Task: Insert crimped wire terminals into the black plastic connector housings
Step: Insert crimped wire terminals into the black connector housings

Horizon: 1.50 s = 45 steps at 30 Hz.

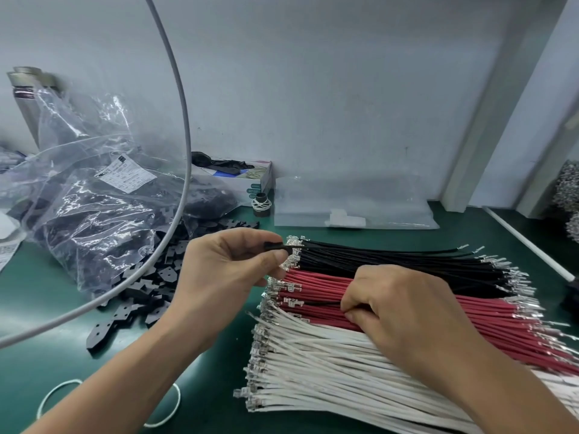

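My left hand (pixel 233 264) pinches a small black connector housing (pixel 275 246) between thumb and fingers, with a black wire (pixel 376 250) running out of it to the right. My right hand (pixel 404 311) rests on the bundle of red wires (pixel 316 288), its thumb and forefinger pinching one red wire near the middle. Three flat bundles lie side by side: black wires (pixel 391 264) at the back, red in the middle, white wires (pixel 313 364) nearest me. All carry silver crimped terminals (pixel 266 346) at their ends.
A heap of loose black housings (pixel 141 286) lies left of my hands, spilling from a clear plastic bag (pixel 94 211). A grey cable (pixel 185 120) arcs overhead. A small box (pixel 250 180), clear bags (pixel 351 202) and white rubber bands (pixel 56 396) lie on the green mat (pixel 219 371).
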Motion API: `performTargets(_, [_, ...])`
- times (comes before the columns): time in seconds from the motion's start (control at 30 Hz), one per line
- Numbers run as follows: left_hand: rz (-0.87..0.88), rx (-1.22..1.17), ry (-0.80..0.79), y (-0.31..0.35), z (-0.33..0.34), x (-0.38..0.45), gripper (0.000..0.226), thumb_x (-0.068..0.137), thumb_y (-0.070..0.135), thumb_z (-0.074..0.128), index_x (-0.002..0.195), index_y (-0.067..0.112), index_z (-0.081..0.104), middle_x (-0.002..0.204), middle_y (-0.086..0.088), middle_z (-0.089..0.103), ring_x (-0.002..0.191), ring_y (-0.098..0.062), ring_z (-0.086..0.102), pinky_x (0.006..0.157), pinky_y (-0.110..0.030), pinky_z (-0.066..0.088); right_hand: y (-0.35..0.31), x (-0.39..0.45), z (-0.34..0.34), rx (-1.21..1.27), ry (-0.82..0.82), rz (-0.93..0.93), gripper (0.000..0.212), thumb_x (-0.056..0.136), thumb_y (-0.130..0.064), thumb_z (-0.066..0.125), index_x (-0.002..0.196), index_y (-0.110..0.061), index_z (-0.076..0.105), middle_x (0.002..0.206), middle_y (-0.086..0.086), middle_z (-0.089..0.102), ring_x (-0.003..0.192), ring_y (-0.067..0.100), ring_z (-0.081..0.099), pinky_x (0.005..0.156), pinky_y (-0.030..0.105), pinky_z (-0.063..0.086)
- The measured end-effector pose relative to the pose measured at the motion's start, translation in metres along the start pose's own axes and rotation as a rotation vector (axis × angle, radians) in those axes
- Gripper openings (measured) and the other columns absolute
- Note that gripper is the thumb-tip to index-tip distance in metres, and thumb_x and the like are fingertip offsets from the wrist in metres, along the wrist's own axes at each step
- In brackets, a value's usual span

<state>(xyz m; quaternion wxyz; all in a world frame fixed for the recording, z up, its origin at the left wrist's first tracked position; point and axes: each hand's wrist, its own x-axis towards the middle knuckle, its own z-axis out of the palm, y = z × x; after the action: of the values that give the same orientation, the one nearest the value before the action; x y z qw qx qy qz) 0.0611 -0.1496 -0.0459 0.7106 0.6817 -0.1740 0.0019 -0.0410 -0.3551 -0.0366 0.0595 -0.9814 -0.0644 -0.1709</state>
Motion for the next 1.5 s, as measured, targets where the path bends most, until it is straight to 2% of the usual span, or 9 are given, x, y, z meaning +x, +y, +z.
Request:
performTargets(0.17, [-0.008,-0.033,0.009,0.001,-0.001,0.0,0.018,0.071,0.013,0.084,0.089,0.015,0.082,0.079,-0.01,0.079,0.066,-0.024,0.076,0.056,-0.022,0.059,-0.003,-0.001,0.004,-0.061,0.007,0.022,0.011,0.094,-0.025,0.065,0.087,-0.034,0.065,0.082,-0.018,0.058,0.074,0.005,0.055,0.061,0.027,0.052])
performTargets(0.33, [-0.03,-0.07,0.018,0.001,-0.003,0.003,0.017,0.071,0.011,0.083,0.087,0.013,0.082,0.08,-0.012,0.079,0.064,-0.021,0.075,0.055,-0.023,0.059,0.007,-0.002,0.0,0.044,0.032,0.059,0.009,0.097,-0.037,0.051,0.092,-0.043,0.047,0.085,-0.023,0.054,0.079,0.001,0.054,0.062,0.016,0.04])
performTargets(0.43, [-0.048,-0.132,-0.007,0.002,-0.004,0.003,0.023,0.068,0.013,0.081,0.091,0.011,0.081,0.083,-0.016,0.079,0.067,-0.025,0.076,0.058,-0.025,0.06,0.013,0.0,-0.002,0.249,0.057,0.091,0.012,0.096,-0.035,0.049,0.099,-0.045,0.054,0.097,-0.024,0.056,0.091,0.0,0.056,0.072,0.017,0.042])
performTargets(0.53, [-0.061,-0.155,-0.023,0.003,-0.004,0.002,0.024,0.068,0.013,0.081,0.092,0.012,0.081,0.084,-0.018,0.078,0.071,-0.026,0.077,0.061,-0.025,0.061,0.013,-0.001,0.001,0.304,0.097,0.092,0.019,0.095,-0.028,0.054,0.098,-0.044,0.064,0.1,-0.022,0.055,0.09,0.004,0.058,0.069,0.021,0.043])
performTargets(0.7, [-0.12,-0.213,-0.041,0.006,-0.004,0.002,0.031,0.063,0.016,0.082,0.094,0.012,0.081,0.09,-0.019,0.079,0.071,-0.027,0.077,0.06,-0.027,0.061,0.016,0.0,-0.006,0.303,0.155,0.091,0.013,0.089,-0.047,0.057,0.084,-0.042,0.069,0.094,-0.019,0.059,0.085,0.005,0.06,0.065,0.02,0.04])
performTargets(0.87, [-0.21,-0.31,-0.111,0.008,-0.005,0.001,0.04,0.062,0.021,0.084,0.1,0.011,0.082,0.095,-0.022,0.077,0.073,-0.027,0.077,0.061,-0.028,0.061,0.012,0.001,-0.004,0.429,0.223,0.035,0.023,0.096,-0.021,0.061,0.107,-0.034,0.075,0.098,-0.019,0.064,0.097,0.004,0.063,0.082,0.017,0.047])
performTargets(1.03, [-0.293,-0.384,-0.182,0.009,-0.003,0.001,0.036,0.066,0.019,0.083,0.099,0.004,0.08,0.09,-0.023,0.076,0.073,-0.026,0.077,0.06,-0.026,0.062,0.003,0.0,0.0,0.423,0.322,0.071,0.007,0.088,-0.037,0.065,0.088,-0.039,0.072,0.089,-0.017,0.062,0.084,0.01,0.063,0.067,0.028,0.05])
performTargets(1.2, [-0.313,-0.416,-0.236,0.01,-0.005,0.001,0.028,0.073,0.017,0.079,0.098,0.005,0.081,0.094,-0.022,0.077,0.074,-0.025,0.077,0.06,-0.026,0.062,0.003,-0.001,-0.002,0.488,0.348,0.061,0.005,0.087,-0.038,0.067,0.088,-0.038,0.073,0.082,-0.013,0.063,0.077,0.015,0.064,0.064,0.035,0.052])
performTargets(1.5, [-0.319,-0.426,-0.279,0.009,-0.007,0.003,0.024,0.079,0.017,0.076,0.099,0.004,0.08,0.096,-0.024,0.076,0.074,-0.025,0.076,0.061,-0.026,0.062,0.001,-0.002,-0.007,0.473,0.319,0.102,0.013,0.087,-0.041,0.064,0.077,-0.037,0.072,0.079,-0.013,0.062,0.076,0.015,0.062,0.064,0.034,0.049])
